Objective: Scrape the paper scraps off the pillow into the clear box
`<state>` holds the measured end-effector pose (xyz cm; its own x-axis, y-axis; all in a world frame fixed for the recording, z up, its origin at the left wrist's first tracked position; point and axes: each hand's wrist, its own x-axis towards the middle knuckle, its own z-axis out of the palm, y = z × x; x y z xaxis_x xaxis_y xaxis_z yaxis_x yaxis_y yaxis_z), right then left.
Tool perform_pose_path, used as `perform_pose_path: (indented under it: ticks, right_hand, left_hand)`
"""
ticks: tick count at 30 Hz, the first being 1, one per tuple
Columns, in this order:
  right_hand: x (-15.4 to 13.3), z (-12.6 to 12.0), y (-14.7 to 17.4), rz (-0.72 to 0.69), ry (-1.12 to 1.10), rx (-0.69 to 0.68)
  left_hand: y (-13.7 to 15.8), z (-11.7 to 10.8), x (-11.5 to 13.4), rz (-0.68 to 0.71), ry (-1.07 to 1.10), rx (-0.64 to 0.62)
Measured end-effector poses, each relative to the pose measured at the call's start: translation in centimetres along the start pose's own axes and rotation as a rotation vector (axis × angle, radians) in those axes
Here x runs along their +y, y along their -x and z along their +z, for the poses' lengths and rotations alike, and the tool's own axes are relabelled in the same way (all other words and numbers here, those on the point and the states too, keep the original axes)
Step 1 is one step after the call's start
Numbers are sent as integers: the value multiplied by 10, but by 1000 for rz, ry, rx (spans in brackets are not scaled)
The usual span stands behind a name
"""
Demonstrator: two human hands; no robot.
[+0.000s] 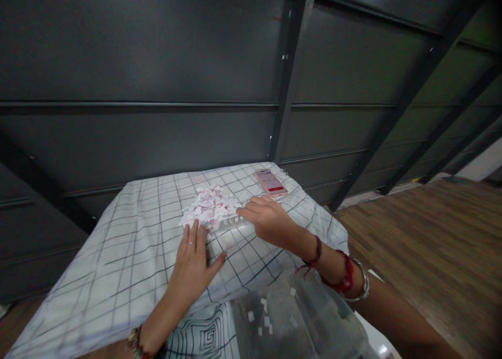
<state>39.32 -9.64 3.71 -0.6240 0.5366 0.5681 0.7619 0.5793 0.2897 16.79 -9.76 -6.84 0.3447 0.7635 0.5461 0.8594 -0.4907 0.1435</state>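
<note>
A heap of small torn paper scraps (212,202), white with pinkish bits, lies in and around a low white plastic basket (229,223) with holes in its side. At the heap's near left edge my left hand (192,265) is open, fingertips touching the scraps and thumb held apart. My right hand (264,218) is closed at the basket's right end, its fingers pinching the rim; the palm hides part of that grip. A ring sits on one left finger.
White cloth with dark grid lines (129,254) covers the table. A pink phone (271,182) with a lit screen lies at the back right. Close to me stands a translucent plastic bin (282,327) with several scraps. Dark metal panels (196,139) rise behind.
</note>
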Motion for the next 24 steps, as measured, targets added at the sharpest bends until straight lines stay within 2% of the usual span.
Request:
perform_pose_path:
  ticks: [3, 10, 17, 24]
  right_hand:
    - [0, -5, 1, 11, 7, 0]
    - [-5, -1, -8, -38, 0, -12]
    - [-7, -17, 4, -23, 15, 5]
    - [-12, -1, -6, -75, 1, -9]
  left_hand:
    - [0, 1, 0, 11, -3, 22]
    - [-1, 0, -1, -17, -2, 29]
    - [0, -1, -1, -16, -17, 18]
    - [1, 1, -2, -15, -63, 52]
